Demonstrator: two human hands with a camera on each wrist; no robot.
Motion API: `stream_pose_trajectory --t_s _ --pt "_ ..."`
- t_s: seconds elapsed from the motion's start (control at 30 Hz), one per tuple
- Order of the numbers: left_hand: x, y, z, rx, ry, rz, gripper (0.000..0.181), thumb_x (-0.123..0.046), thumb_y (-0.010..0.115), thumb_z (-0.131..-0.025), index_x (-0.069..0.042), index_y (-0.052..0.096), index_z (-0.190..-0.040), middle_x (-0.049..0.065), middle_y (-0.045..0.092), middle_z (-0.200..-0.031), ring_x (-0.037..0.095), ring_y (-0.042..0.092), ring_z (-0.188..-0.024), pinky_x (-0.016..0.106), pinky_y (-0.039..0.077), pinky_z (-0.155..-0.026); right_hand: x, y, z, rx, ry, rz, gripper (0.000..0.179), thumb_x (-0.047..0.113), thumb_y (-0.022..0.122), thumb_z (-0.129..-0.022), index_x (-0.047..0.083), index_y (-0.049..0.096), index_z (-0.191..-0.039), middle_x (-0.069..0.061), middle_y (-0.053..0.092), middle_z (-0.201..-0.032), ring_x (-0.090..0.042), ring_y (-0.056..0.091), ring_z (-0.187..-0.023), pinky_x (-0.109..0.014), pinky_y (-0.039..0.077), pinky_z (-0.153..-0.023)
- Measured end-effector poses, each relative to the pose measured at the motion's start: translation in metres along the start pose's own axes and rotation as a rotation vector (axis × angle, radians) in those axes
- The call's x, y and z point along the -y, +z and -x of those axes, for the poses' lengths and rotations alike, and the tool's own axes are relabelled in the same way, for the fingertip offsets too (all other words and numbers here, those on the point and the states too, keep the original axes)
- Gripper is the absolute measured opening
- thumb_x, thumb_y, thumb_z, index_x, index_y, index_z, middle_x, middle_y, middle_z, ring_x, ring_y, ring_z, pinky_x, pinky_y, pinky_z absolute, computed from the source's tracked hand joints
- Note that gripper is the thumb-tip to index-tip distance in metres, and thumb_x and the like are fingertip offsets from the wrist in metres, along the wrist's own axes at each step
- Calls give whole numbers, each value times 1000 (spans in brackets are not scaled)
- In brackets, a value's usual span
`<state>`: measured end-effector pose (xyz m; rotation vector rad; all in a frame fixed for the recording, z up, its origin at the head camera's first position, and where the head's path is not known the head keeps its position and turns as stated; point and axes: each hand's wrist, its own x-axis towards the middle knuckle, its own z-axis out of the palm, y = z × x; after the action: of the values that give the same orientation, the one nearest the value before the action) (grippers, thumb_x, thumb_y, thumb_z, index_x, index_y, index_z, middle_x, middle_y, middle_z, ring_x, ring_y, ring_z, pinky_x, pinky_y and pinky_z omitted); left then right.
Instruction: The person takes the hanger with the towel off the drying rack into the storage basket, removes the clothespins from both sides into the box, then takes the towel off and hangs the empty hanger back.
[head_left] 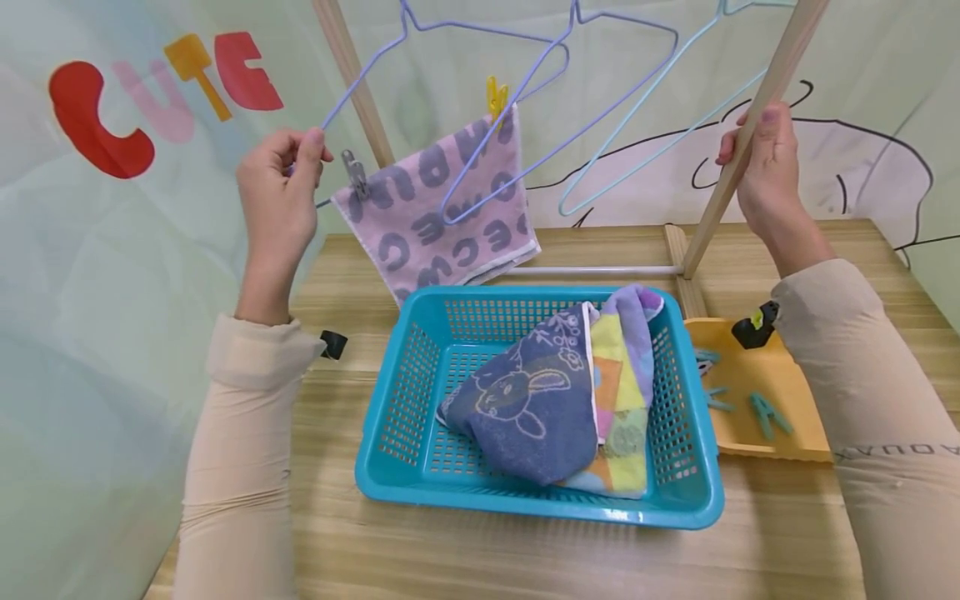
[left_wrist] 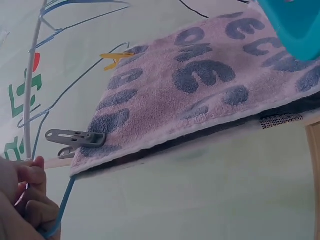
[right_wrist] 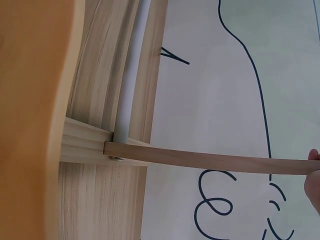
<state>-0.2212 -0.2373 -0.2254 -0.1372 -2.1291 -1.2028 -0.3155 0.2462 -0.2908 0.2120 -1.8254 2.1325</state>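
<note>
My left hand (head_left: 281, 179) grips the left end of a purple-blue hanger (head_left: 465, 27) on the rack. From that hanger hangs a pink towel (head_left: 450, 208) with grey letters, held by a grey clothespin (head_left: 356, 175) at its left corner and a yellow clothespin (head_left: 497, 100) at its right. In the left wrist view the curled fingers (left_wrist: 37, 200) stand close beside the grey clothespin (left_wrist: 75, 138). My right hand (head_left: 772, 162) holds the rack's right wooden post (head_left: 723, 196), thumb on its near side. The right wrist view shows that post (right_wrist: 215, 161) and only the hand's edge.
Below the towel stands a turquoise basket (head_left: 540, 513) holding a blue rabbit-print towel (head_left: 525, 400) and a multicoloured cloth (head_left: 622, 425). To its right lies a yellow tray (head_left: 795, 417) with several clothespins (head_left: 768, 415). Another purple hanger (head_left: 600, 100) and a light-blue hanger (head_left: 660, 150) hang alongside.
</note>
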Motion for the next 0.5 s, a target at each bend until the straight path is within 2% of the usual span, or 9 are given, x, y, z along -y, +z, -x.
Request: stream_pose_trajectory --t_s 0.13,0.37,0.5 --pt "2 -5 -5 -28 -11 0 23 -30 62 -100 -14 70 -85 -3 47 -65 11 34 -56 22 21 -50 0 1 1 1 1 5 27 34 34 -108 10 47 -110 -10 50 -80 -19 50 -76 -26 44 -78" --pt "-16 -14 -2 -105 27 -21 26 -28 63 -100 -7 74 -89 -3 47 -63 11 34 -54 21 19 -48 -1 2 0 0 -1 9 28 34 34 -108 9 47 -111 -9 50 -80 -18 50 -77 -25 44 -78" --pt "-19 -19 0 -129 32 -63 28 -30 62 -100 -6 75 -93 -4 48 -65 10 36 -56 21 22 -50 -1 2 -2 2 -1 -3 28 34 34 -108 8 47 -112 -9 50 -80 -18 50 -77 -25 45 -78"
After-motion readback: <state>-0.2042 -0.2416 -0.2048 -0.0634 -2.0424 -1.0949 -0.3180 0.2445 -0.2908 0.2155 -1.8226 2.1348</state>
